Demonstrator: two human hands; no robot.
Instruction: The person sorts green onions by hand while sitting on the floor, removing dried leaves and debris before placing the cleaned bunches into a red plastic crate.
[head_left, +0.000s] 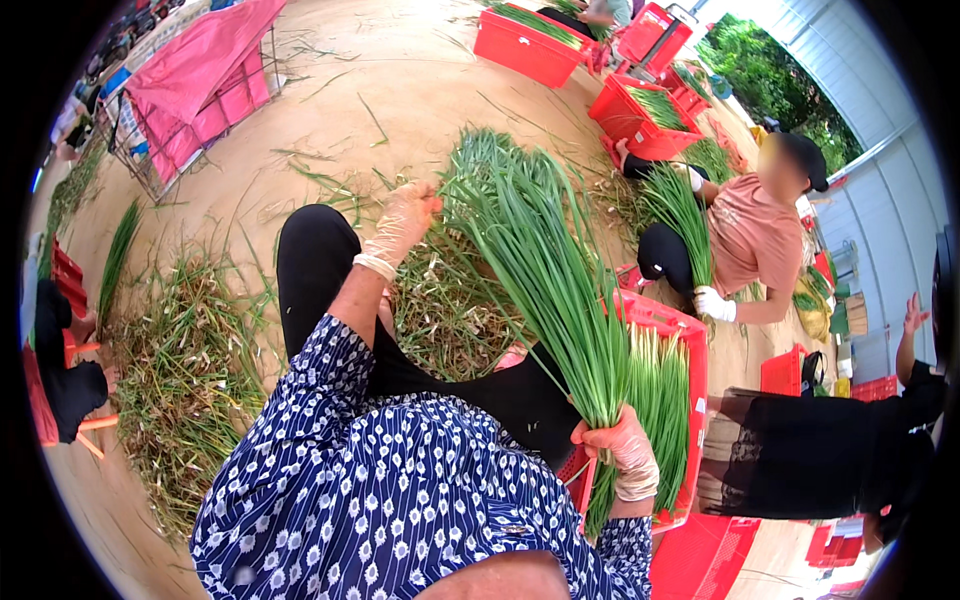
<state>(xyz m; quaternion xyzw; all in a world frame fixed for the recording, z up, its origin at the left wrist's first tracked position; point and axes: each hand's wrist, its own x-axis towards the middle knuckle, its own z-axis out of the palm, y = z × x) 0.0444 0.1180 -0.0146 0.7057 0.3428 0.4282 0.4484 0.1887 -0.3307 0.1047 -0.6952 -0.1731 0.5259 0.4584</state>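
Observation:
My right hand point(622, 445), in a thin translucent glove, grips a long bunch of green leafy stalks point(545, 280) near its lower end; the leaves fan up and to the left. My gloved left hand point(405, 225) is raised beside the upper leaves, fingers curled together, on what I cannot make out. Below that bunch a red crate point(690, 350) holds more upright green bundles point(655, 410) with pale ends. Between my dark-trousered legs lies a heap of leaf trimmings point(440, 320), with more loose greens point(480, 160) beyond it.
A co-worker point(760, 240) at right holds a bunch in white gloves; another person point(820, 450) in black is behind the crate. Red crates point(530, 45) stand farther back. Trimmings point(180, 380) cover floor at left, near a pink-covered frame point(200, 80) and someone's dark-clad legs point(70, 380).

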